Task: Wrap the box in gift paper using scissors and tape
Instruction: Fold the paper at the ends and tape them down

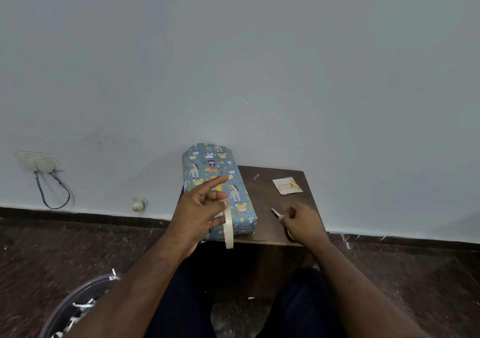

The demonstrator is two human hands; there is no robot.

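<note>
Box, wrapped in blue animal-print gift paper, lies on the left part of a small dark brown table at frame centre; its far end overhangs the table's back edge toward the pale wall.

Left hand is raised in front of the near-left part of the box. Index finger extended and pointing right across the box; a roll of tape hangs edge-on from the lower fingers, which hook through its core.

Right hand sits low over the table's near-right corner, fingers curled round scissors. Only the pale tip shows, pointing upper left; whether the blades are apart cannot be told.

Small white "Happy Birthday" tag lies flat near the table's far-right corner, well apart from the box.

Lower left of frame: rim of a round bin holding paper scraps. Wall socket with cable at left.
</note>
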